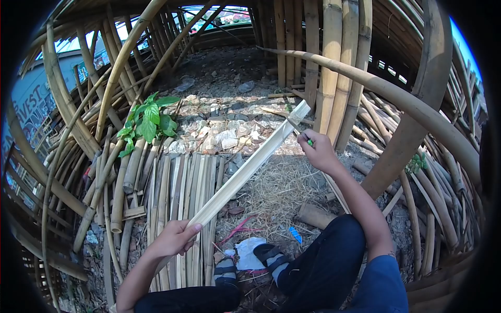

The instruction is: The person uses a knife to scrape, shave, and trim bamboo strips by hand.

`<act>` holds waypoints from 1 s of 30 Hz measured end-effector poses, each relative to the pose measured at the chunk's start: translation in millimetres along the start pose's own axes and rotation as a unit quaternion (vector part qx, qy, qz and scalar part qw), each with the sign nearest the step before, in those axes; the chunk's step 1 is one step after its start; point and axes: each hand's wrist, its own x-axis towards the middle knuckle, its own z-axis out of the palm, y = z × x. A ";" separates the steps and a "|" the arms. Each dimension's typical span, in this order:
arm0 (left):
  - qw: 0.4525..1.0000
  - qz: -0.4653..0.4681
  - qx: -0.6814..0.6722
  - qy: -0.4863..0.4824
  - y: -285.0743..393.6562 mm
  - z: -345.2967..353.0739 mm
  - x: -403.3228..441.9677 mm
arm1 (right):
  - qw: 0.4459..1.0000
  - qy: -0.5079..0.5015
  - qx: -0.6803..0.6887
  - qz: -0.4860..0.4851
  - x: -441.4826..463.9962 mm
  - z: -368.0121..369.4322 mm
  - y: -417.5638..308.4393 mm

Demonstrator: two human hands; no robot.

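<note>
A pale split bamboo strip [245, 172] slants from lower left to upper right across the middle. My left hand [177, 237] grips its lower end, fingers wrapped round it. Near the upper end, my right hand [317, 151] is closed on a knife [295, 125] with a bit of green at the handle. The blade lies against the strip a little below its tip. Below the strip on the left, split bamboo slats [180, 182] lie side by side on the ground. Dry shavings [284, 193] are scattered beneath my right hand.
A curved bamboo pole [376, 83] arches across the right side. Upright poles [330, 68] stand behind my right hand. A leafy plant [148, 119] grows at the left. Stacked bamboo [443, 208] lies at the right. A short bamboo piece [315, 215] rests near my knee.
</note>
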 end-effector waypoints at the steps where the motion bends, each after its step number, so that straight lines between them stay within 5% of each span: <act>1: 1.000 -0.012 -0.001 -0.005 0.3 0.9 0.2 | 0.999 -0.047 -0.006 -0.018 -0.7 0.5 -5.5; 5: 1.000 -0.014 0.001 -0.012 -0.3 -0.2 -2.1 | 0.988 0.067 0.040 0.133 9.1 -9.5 -9.2; 9: 1.000 -0.004 0.001 -0.007 -1.7 -1.4 -0.7 | 0.997 -0.023 -0.038 -0.056 -1.0 2.1 4.5; 11: 1.000 -0.020 -0.004 -0.017 -4.9 -2.3 1.8 | 0.999 -0.019 0.013 -0.037 2.2 -1.5 -2.2; 13: 0.999 -0.011 -0.027 -0.029 -2.7 -1.6 -1.5 | 0.986 0.088 0.051 0.133 9.1 -7.0 -0.1; 15: 1.000 -0.012 -0.023 -0.015 2.5 -0.9 -4.7 | 0.990 0.048 -0.007 0.132 6.2 -7.9 0.1; 17: 1.000 -0.010 -0.020 -0.001 3.2 -0.6 -4.0 | 0.996 -0.004 -0.061 -0.063 -2.6 3.3 2.0; 19: 1.000 -0.021 -0.004 -0.020 0.1 -0.1 -1.8 | 0.998 -0.024 -0.027 -0.055 1.0 0.1 -5.7; 21: 0.999 -0.023 -0.012 -0.019 3.9 -1.1 -5.2 | 0.992 0.109 -0.038 0.043 6.6 -5.6 -9.6; 23: 0.999 -0.025 -0.020 -0.018 4.3 -0.8 -6.5 | 0.985 0.070 -0.112 0.107 4.5 -5.9 -5.5; 25: 1.000 -0.016 -0.020 0.001 2.1 -1.3 -4.2 | 0.986 0.040 -0.119 -0.110 -3.2 5.9 0.8; 26: 1.000 -0.015 -0.020 0.001 0.7 -1.2 -2.9 | 0.988 0.024 -0.047 -0.144 -2.5 7.9 4.3; 30: 1.000 -0.026 -0.007 -0.009 4.6 -0.7 -8.0 | 0.984 0.115 -0.137 -0.011 3.9 -6.1 -3.2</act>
